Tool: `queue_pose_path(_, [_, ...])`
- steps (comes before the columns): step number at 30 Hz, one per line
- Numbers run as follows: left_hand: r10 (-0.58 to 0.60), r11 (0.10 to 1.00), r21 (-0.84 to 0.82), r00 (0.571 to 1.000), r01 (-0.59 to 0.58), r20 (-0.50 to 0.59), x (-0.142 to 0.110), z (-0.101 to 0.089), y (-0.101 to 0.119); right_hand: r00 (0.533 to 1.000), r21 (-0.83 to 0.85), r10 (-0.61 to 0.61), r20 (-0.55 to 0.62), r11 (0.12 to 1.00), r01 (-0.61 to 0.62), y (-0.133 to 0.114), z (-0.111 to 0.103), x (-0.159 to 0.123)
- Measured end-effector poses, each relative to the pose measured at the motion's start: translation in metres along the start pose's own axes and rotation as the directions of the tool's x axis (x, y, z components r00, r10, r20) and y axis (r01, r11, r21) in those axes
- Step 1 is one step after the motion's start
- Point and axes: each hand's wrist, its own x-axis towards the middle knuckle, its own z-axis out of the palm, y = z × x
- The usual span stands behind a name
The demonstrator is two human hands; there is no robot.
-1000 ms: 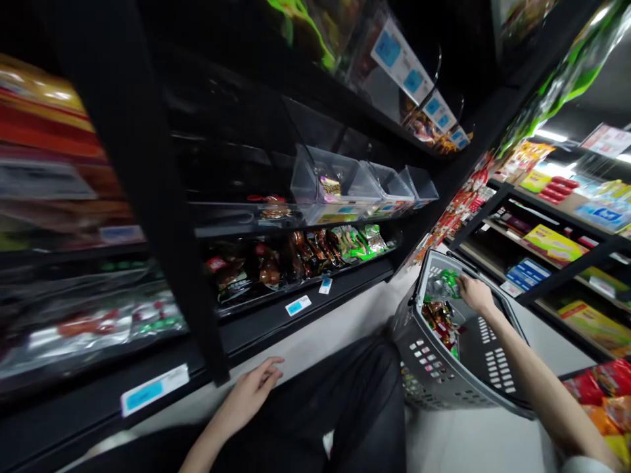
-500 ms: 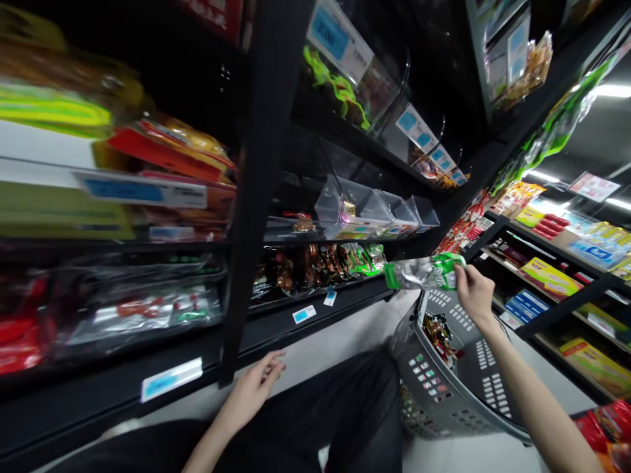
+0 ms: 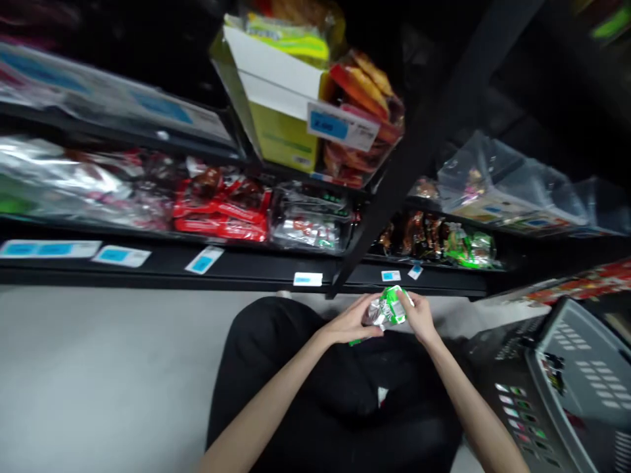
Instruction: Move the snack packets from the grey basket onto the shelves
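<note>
A green and silver snack packet (image 3: pixel 393 306) is between my two hands, above my lap. My left hand (image 3: pixel 352 320) wraps round its silver end, and a green corner of it sticks out below those fingers. With thumb and fingers, my right hand (image 3: pixel 418 316) grips the packet's green end. Similar green packets (image 3: pixel 468 247) lie on the bottom shelf past the upright post. The print on the packet is too small to read.
To the right stands a grey shopping basket (image 3: pixel 535 368) with some packets inside. Red packets (image 3: pixel 221 210) and clear packs (image 3: pixel 310 220) fill the low shelf ahead. A black post (image 3: pixel 394 190) divides the shelving, and clear plastic bins (image 3: pixel 513 184) sit to its right.
My right hand has brought the packet from above the basket leftward to my lap. My left hand, formerly empty, has taken hold of it too. The view has swung left.
</note>
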Motion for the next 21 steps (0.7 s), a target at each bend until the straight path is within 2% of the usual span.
queue_pose_path(1, [-0.038,0.998,0.046,0.999,0.038,0.018,0.000,0.003,-0.003,0.996,0.170,0.091,-0.015,0.982,-0.087,0.005,0.013,0.009])
queue_pose_path(3, [-0.103,0.990,0.102,0.995,0.101,0.012,0.002,0.007,-0.009,0.966,0.448,0.257,-0.029,0.867,-0.217,0.010,0.034,0.024])
queue_pose_path(5, [-0.125,0.987,0.102,0.992,0.128,-0.029,0.005,0.009,-0.015,0.934,0.615,0.358,0.007,0.735,-0.286,0.011,0.048,0.034])
queue_pose_path(8, [-0.205,0.979,-0.017,0.975,0.204,-0.088,0.009,0.007,-0.023,0.922,0.725,0.341,0.183,0.587,-0.360,0.015,0.056,0.038])
queue_pose_path(10, [-0.311,0.931,-0.230,0.945,0.282,-0.101,0.013,0.006,-0.027,0.922,0.747,0.262,0.286,0.542,-0.386,0.023,0.055,0.035])
queue_pose_path(11, [-0.362,0.882,-0.361,0.926,0.304,-0.105,0.014,0.005,-0.029,0.925,0.752,0.240,0.295,0.539,-0.379,0.027,0.054,0.032])
queue_pose_path(13, [-0.438,0.750,-0.591,0.892,0.297,-0.108,0.017,0.005,-0.029,0.946,0.753,0.243,0.216,0.575,-0.320,0.035,0.054,0.027])
queue_pose_path(16, [-0.522,0.611,-0.734,0.848,0.296,-0.093,0.019,0.005,-0.026,0.980,0.650,0.199,0.016,0.742,-0.161,0.044,0.059,0.021])
queue_pose_path(19, [-0.591,0.585,-0.750,0.796,0.310,-0.132,0.017,0.003,-0.022,0.992,0.409,0.035,-0.124,0.912,0.019,0.049,0.065,0.019])
queue_pose_path(21, [-0.605,0.598,-0.746,0.775,0.294,-0.179,0.014,0.001,-0.021,0.990,0.320,-0.021,-0.138,0.945,0.065,0.051,0.068,0.016])
